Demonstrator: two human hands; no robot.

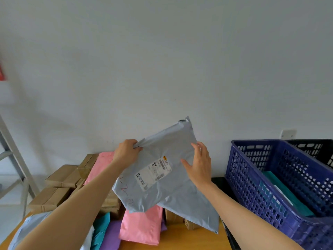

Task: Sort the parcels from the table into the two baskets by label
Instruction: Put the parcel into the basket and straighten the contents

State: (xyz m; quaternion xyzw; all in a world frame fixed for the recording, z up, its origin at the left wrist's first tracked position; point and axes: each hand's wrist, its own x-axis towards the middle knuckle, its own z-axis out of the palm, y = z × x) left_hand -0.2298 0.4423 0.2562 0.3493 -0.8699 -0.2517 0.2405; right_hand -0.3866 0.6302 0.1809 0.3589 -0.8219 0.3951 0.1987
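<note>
Low on wooden desk (pixel 180 239): flat pink plastic mailer (pixel 142 226), unsorted. Above it, grey plastic mailer parcel (pixel 173 199) raised, white label (pixel 154 175) turned up, likely for reading. Left grip (pixel 126 152) pinching top corner; right grip (pixel 198 165) spread flat, steadying edge. Blue perforated plastic basket (pixel 252 186) further right.

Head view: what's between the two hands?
The grey parcel, its label toward the camera, seen in the head view. The left hand grips its upper-left corner; the right hand rests open against its right side.
</note>
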